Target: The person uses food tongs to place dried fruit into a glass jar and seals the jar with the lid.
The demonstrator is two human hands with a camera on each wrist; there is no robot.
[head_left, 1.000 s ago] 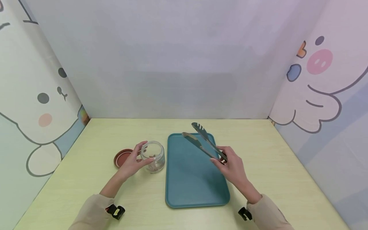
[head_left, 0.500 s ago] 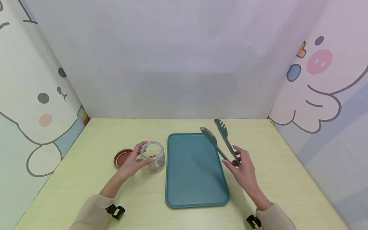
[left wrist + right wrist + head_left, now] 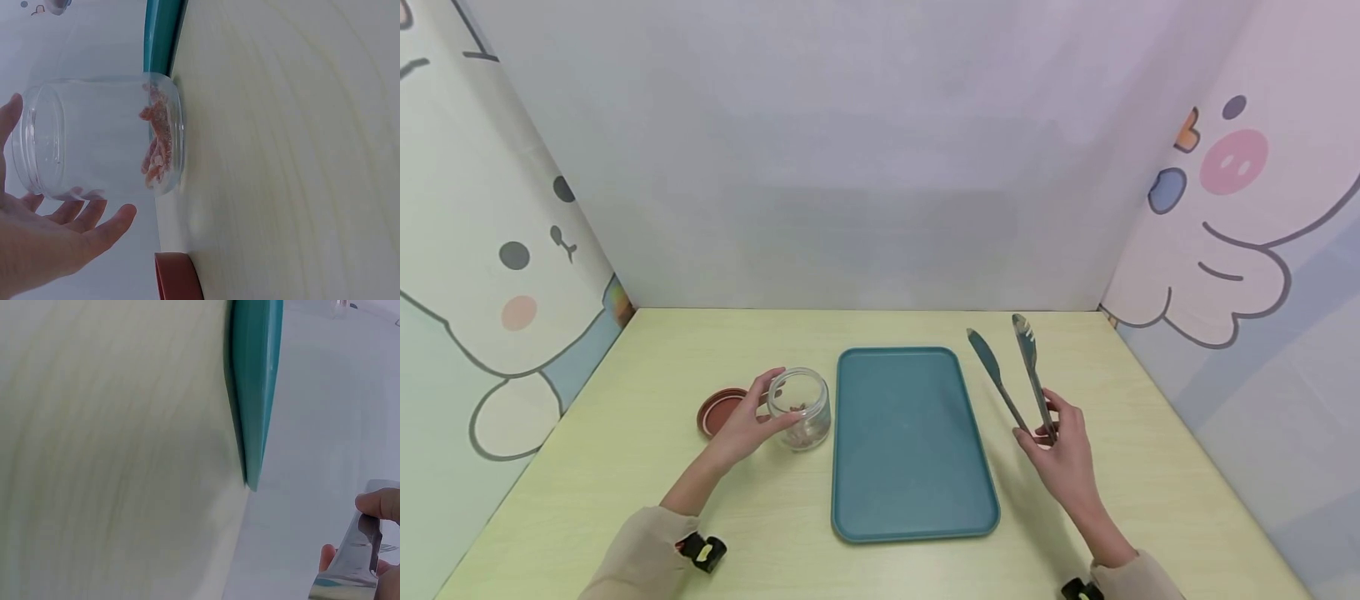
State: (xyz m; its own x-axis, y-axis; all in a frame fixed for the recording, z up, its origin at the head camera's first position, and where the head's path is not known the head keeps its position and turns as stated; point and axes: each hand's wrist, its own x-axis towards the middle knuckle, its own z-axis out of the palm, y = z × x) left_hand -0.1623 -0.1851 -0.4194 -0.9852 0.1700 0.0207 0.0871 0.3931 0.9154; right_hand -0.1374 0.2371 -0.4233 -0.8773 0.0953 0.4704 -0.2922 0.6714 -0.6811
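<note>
My left hand [image 3: 748, 429] grips a clear glass jar [image 3: 808, 425] near its mouth, thumb on one side and fingers on the other. Several reddish-brown, whitish-coated pieces [image 3: 159, 134] lie at the bottom of the jar, which stands upright on the table. In my right hand [image 3: 1066, 454] is a pair of metal tongs [image 3: 1033, 375], pinched by the handle between thumb and fingers. The tongs' arms are spread with nothing between them, held over the table to the right of the teal tray [image 3: 910, 450]. The right wrist view shows only part of the tongs.
The teal tray lies just right of the jar, its surface bare. A reddish-brown round lid [image 3: 718, 412] rests on the table [image 3: 700, 342] behind my left hand. White walls with cartoon animals stand at the back and sides.
My right hand has carried the tongs rightward, from above the tray to beyond its right edge. The left hand and the jar have stayed in place.
</note>
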